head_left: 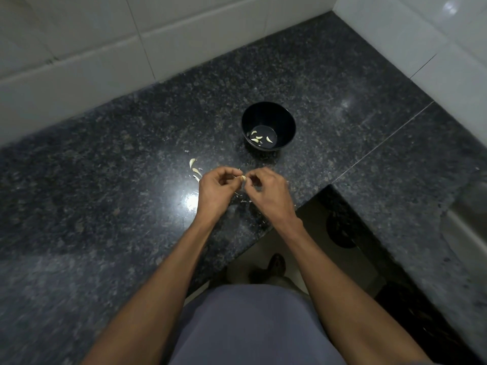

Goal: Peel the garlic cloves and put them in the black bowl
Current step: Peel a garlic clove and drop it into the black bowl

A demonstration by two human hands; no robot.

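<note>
A small pale garlic clove [243,177] is pinched between the fingertips of my left hand [217,187] and my right hand [266,188], just above the dark granite counter. The black bowl [283,119] stands upright a little beyond my hands, and several peeled cloves [259,139] lie on its bottom. To the left of my left hand a few loose garlic cloves [194,168] lie on the counter. Thin scraps of garlic skin [241,198] are scattered under and between my hands.
The speckled granite counter [118,180] runs into a corner with white tiled walls [105,35] behind and to the right. The counter's front edge steps back under my right forearm, showing the floor and a foot [276,263]. A steel sink edge [471,206] sits at far right.
</note>
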